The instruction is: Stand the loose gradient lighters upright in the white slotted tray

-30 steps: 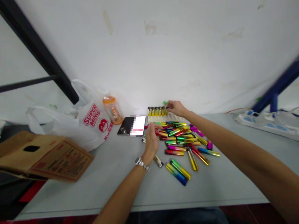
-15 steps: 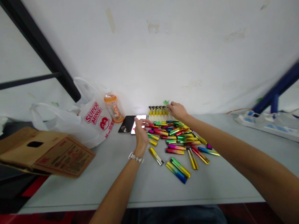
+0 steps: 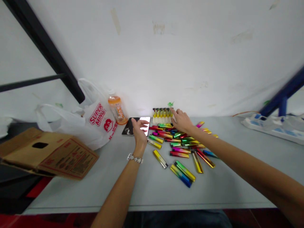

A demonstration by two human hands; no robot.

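Note:
Several upright lighters [image 3: 161, 112] stand in a row at the back edge of a pale holed tray [image 3: 161, 120] close to the wall. At the row's right end is my right hand [image 3: 182, 121], its index finger stretched out to the last lighter's top; nothing shows gripped in it. Loose shiny lighters [image 3: 179, 150] in gold, red, green, blue and pink lie in a heap under and in front of this hand. My left hand [image 3: 140, 132], fingers spread and holding nothing, hovers over a phone with a lit screen [image 3: 146, 120]. A dark phone [image 3: 128, 128] lies beside it.
To the left are an orange drink bottle [image 3: 118, 109], a white plastic bag [image 3: 80, 128] and an open cardboard box [image 3: 64, 155]. A white power strip [image 3: 273, 129] lies on the right. The wall [image 3: 190, 63] rises behind the grey table [image 3: 225, 186].
My right hand has gone from a pinch at the row's right end to a stretched index finger, with a lighter now standing there. My left hand has shifted slightly left.

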